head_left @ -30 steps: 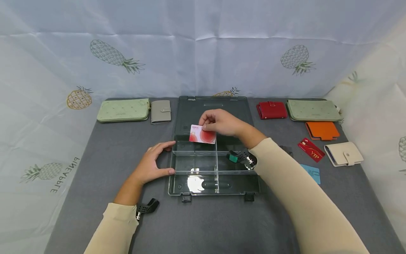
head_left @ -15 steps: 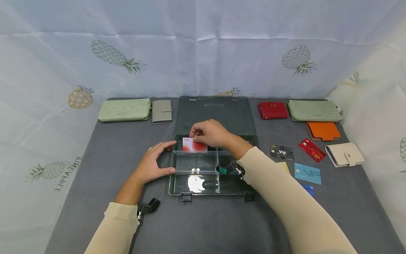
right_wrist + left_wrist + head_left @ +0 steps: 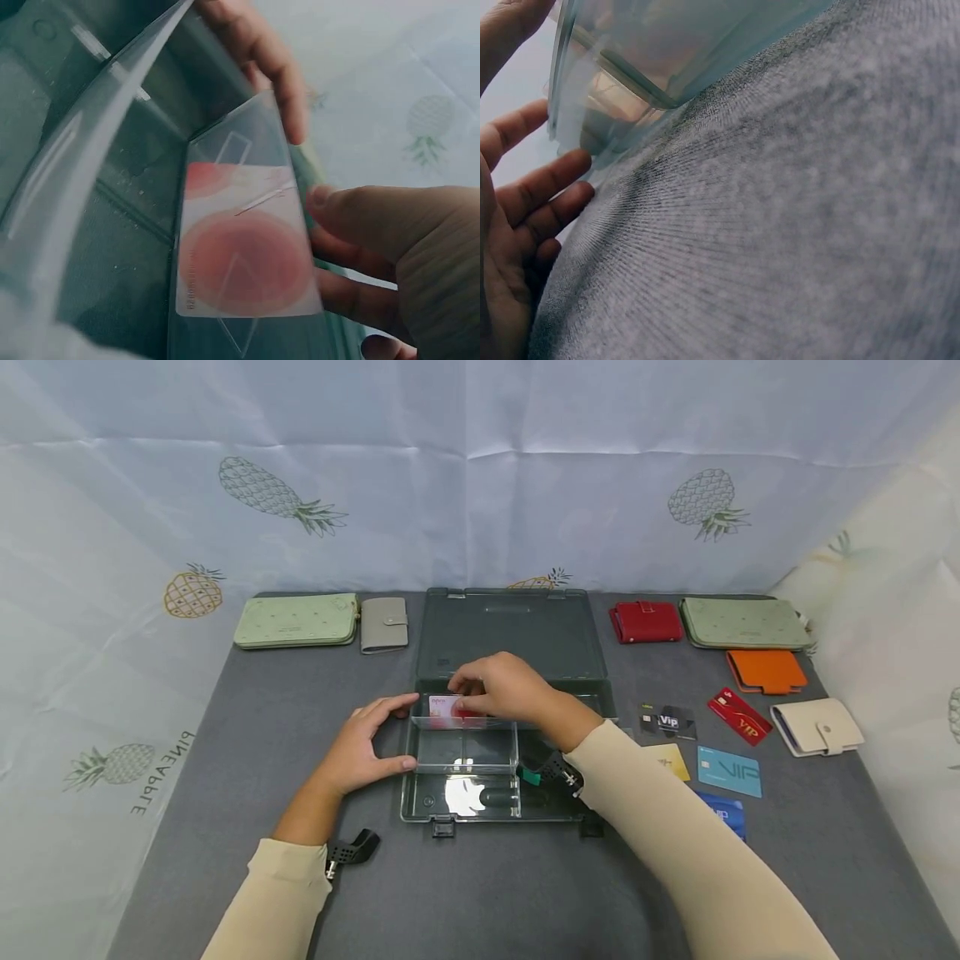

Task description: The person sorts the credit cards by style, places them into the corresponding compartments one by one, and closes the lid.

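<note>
My right hand [image 3: 504,689] pinches a white-and-red bank card [image 3: 442,706] at its upper edge. The card stands low in the back-left compartment of a clear divided box [image 3: 465,747]. In the right wrist view the same card [image 3: 244,262] shows through a clear divider [image 3: 240,139], with the right thumb and fingertips right at its top edge. My left hand [image 3: 362,747] rests at the box's left side, its thumb and fingers spread along the wall. In the left wrist view several fingers [image 3: 547,184] lie close beside the box wall [image 3: 592,45].
The dark lid [image 3: 510,631] lies open behind the box. Right: VIP cards in black [image 3: 667,721], red [image 3: 738,716], gold [image 3: 666,760], light blue [image 3: 729,771] and blue [image 3: 723,812]; red [image 3: 645,622], green [image 3: 746,622], orange [image 3: 767,672] and cream [image 3: 817,725] wallets. Left: green [image 3: 296,621] and grey [image 3: 383,624] wallets.
My right hand has lowered the bank card from above the box, moving left and toward me, into the back-left compartment. The left hand has kept its place at the box's side.
</note>
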The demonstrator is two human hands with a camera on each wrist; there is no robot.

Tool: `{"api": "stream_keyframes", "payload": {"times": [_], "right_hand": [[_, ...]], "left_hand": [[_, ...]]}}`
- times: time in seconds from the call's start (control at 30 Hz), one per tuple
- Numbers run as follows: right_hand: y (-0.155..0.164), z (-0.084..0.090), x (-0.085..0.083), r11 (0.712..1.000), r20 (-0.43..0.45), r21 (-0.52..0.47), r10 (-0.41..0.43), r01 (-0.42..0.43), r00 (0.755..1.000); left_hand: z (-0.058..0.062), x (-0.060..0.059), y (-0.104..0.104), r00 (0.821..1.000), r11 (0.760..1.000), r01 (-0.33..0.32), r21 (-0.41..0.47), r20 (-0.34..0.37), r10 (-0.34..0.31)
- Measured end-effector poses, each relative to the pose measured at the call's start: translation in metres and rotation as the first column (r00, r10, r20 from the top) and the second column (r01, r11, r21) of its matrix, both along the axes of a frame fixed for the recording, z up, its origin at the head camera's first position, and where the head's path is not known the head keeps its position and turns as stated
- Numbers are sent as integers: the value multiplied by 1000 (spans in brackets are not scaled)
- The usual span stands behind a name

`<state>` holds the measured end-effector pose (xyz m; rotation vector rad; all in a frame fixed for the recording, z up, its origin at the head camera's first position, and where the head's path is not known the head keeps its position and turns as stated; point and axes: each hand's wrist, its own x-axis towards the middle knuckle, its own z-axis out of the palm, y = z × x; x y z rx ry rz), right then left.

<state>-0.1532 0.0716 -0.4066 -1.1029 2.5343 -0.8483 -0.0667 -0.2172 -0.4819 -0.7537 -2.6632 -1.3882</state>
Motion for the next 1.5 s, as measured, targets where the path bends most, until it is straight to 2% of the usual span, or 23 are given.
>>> {"api": "stream_keyframes", "payload": {"times": [0.13,0.3,0.57,0.7,0.8,1.0,1.2,1.4,1.5], "right_hand": [[15,2,6,991,40,-100,-84,88,996],[42,8,17,948,99,-255,-173,193,980],[121,11,40,882,100,-327,-325,339,941],[172,4,47,868,133,-284,-385,408,913],[211,-4,52,872,166,-206,-417,444,894],[272,-21,57,869,157,-21,-485,494,860],[290,-33,52,879,197,96,-478,468,856],[287,-38,46,885,136,125,-463,449,876],[284,-38,45,882,124,148,-465,447,876]], "left_hand": [[0,-1,0,1000,1000,2,0,-3,-2],[-1,1,1,1000,1000,-4,2,-12,4],[0,1,1,1000,1000,-6,-6,-19,6],[-1,1,1,1000,1000,-10,-8,-23,9],[-2,2,1,1000,1000,-14,-12,-26,13],[-3,2,2,1000,1000,-16,-8,-24,16],[-4,3,0,1000,1000,-13,-6,-23,13],[-4,3,1,1000,1000,-14,-15,-14,13],[-4,3,2,1000,1000,-14,-13,-18,14]]}}
